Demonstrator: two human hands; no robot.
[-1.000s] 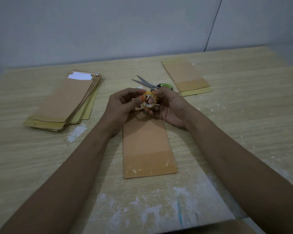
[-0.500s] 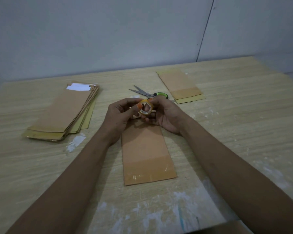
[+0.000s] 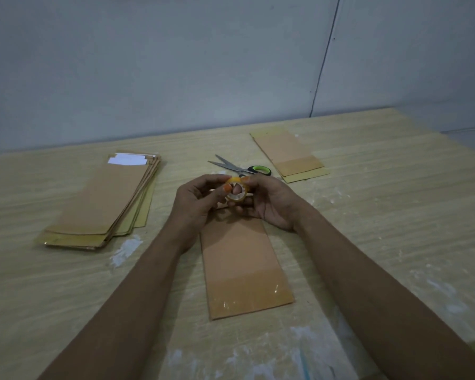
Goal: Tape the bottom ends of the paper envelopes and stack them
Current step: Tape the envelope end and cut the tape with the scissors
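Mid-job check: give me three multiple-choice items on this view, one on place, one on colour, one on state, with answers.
1. Where do the scissors lie?
A. beyond the hands
B. on the left stack
C. on the near envelope

2. The scissors' handle is
A. red
B. green
C. white

3. What do the hands hold?
A. scissors
B. nothing
C. tape roll

Answers: 1 A, they lie on the table behind the left hand and right hand. 2 B, a green ring shows. 3 C, both hands grip the tape roll above the envelope.
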